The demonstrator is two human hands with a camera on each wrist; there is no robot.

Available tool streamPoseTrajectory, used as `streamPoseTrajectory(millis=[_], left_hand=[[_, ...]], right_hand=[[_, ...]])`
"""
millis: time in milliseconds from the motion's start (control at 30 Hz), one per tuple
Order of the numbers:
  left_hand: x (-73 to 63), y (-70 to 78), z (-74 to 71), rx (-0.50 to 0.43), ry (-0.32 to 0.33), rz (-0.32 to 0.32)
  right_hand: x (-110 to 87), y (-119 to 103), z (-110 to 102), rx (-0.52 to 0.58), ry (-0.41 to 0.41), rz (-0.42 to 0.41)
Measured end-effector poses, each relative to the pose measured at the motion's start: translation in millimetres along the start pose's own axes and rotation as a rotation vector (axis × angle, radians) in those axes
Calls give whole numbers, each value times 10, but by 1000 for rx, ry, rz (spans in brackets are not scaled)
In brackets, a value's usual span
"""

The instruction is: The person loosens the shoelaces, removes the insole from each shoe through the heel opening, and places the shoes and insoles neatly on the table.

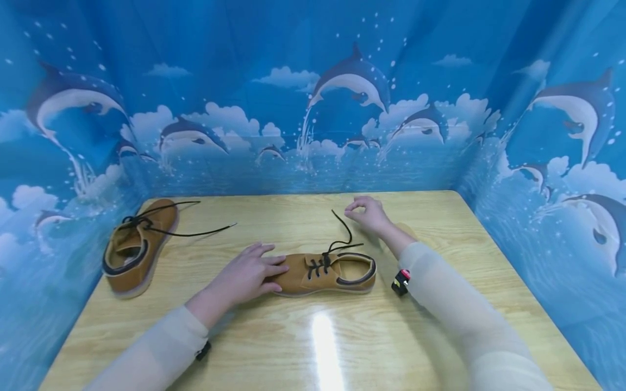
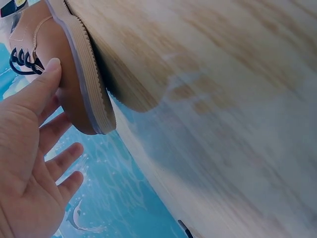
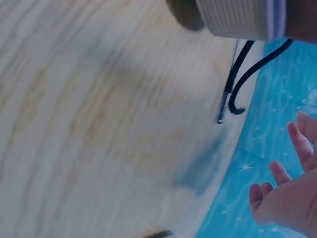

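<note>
A tan leather shoe (image 1: 298, 277) lies in the middle of the table, its toe towards the left. Its dark lace (image 1: 350, 233) is threaded through the eyelets, and the loose ends stretch up and right. My left hand (image 1: 251, 274) rests on the toe with spread, fairly straight fingers. The left wrist view shows the thumb (image 2: 49, 82) against the upper and the outer fingers off the shoe. Beyond the heel, my right hand (image 1: 369, 213) hovers near the lace ends, thumb and forefinger close together. In the right wrist view that hand (image 3: 292, 193) is apart from the lace (image 3: 235, 82), holding nothing.
A second tan shoe (image 1: 163, 220) stands at the table's left edge, its dark lace ends trailing right. The wooden table (image 1: 274, 347) carries a bright reflection in front. Blue curtain (image 1: 235, 65) with dolphins hangs behind and along both sides.
</note>
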State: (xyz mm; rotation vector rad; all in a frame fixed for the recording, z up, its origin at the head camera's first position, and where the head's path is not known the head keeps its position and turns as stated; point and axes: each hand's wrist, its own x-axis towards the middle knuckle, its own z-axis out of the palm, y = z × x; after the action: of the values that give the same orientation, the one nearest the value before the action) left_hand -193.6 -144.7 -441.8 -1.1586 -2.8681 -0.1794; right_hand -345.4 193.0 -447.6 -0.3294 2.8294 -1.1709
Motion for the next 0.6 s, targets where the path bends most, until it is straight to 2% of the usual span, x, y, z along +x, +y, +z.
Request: streamPoseTrajectory(millis=[167, 433, 600], left_hand=[[-2, 9, 5, -6, -3, -13], [2, 10, 12, -3, 0, -20], [10, 3, 19, 4, -8, -27]], right_hand=[[-127, -150, -67, -70, -77, -138], [-476, -489, -157, -130, -362, -374], [-594, -599, -145, -166, -419, -457]])
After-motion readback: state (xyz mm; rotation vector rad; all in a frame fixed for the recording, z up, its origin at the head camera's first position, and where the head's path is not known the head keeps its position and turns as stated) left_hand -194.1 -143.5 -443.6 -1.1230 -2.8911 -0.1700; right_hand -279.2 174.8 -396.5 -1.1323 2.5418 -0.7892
